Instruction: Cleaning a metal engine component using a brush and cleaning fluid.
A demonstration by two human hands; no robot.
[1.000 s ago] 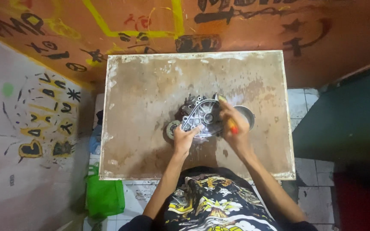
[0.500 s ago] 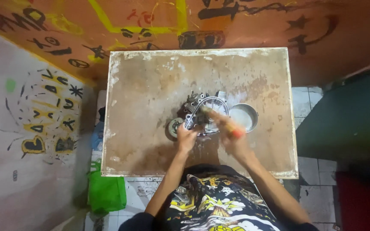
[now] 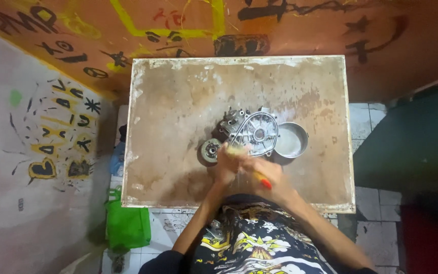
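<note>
At frame centre, on the worn brown tabletop, both hands are meeting just below the metal engine casing: left hand clenching, contents unclear, right hand gripping a red-handled tool; round metal bowl sitting right.

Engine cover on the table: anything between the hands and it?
Nothing visible does. The left hand and right hand are together at the near edge of the metal engine cover, the right holding a red-handled tool. The round part lies to the left, the metal bowl to the right, both off the path.
</note>
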